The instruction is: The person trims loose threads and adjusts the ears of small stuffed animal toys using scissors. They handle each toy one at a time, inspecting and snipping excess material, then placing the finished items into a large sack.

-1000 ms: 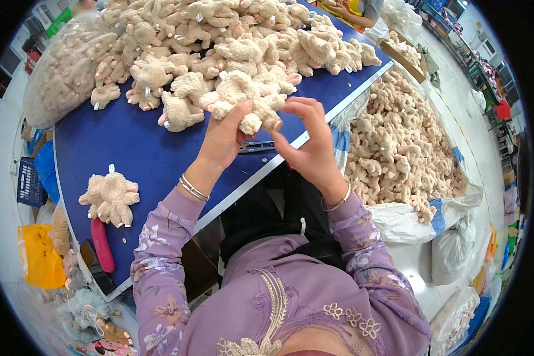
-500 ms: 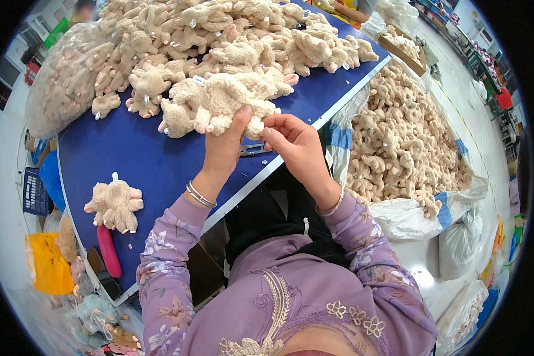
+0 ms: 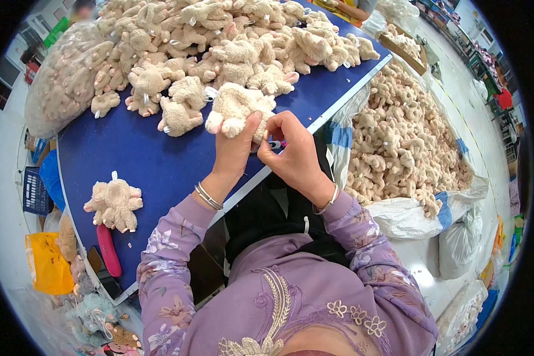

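A cream, fuzzy, unstuffed plush animal skin with a white loop tag is held above the near edge of the blue table. My left hand grips it from below, thumb lying on top of the fabric. My right hand pinches its lower right edge, fingertips close to my left thumb. Just under the fingers shows part of a small metal tool with a pink bit, mostly hidden. Another plush skin lies on the table beyond my left hand.
Many plush skins are heaped at the back, beside a stuffed clear bag. At left lie one skin and a pink case-like object. A large open sack of plush pieces stands at right. Another person's arm is at the far end.
The held plush skin has come slightly right and nearer, apart from the skins behind it. Both my hands have drawn together, and my right fingers have curled into a tighter pinch.
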A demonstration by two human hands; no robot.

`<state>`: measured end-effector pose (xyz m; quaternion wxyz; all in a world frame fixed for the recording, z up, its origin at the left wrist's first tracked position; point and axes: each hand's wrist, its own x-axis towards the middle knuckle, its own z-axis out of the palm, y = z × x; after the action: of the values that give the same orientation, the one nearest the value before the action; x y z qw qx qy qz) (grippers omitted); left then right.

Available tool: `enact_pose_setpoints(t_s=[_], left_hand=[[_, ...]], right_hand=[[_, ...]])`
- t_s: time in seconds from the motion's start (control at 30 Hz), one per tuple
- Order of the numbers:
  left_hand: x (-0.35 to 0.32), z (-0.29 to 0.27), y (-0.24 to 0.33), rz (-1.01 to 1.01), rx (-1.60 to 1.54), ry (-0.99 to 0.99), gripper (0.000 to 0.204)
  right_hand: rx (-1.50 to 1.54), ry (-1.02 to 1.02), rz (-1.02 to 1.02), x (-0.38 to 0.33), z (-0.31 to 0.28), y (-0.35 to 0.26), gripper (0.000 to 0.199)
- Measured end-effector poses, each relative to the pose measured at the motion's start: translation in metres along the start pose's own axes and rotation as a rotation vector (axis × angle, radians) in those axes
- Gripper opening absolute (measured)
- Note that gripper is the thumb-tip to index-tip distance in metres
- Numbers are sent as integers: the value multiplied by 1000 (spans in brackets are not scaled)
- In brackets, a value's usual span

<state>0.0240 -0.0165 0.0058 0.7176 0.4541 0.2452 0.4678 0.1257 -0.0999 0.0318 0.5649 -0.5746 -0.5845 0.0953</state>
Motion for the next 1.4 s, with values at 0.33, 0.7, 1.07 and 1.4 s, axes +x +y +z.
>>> enact_pose_setpoints(t_s=[0.33, 0.7, 1.07, 1.4], left_hand=[[15, -12, 9, -142, 128, 31, 13], [19, -21, 11, -144, -132, -69, 17], [9, -9, 9, -164, -43, -69, 21], [25, -23, 33, -164, 186, -259, 40]], right_hand=[[-114, -6, 52, 11, -6, 18, 18], [280, -66, 238, 4, -26, 31, 18], [106, -54, 39, 14, -23, 16, 15], [427, 226, 186, 13, -53, 26, 6]])
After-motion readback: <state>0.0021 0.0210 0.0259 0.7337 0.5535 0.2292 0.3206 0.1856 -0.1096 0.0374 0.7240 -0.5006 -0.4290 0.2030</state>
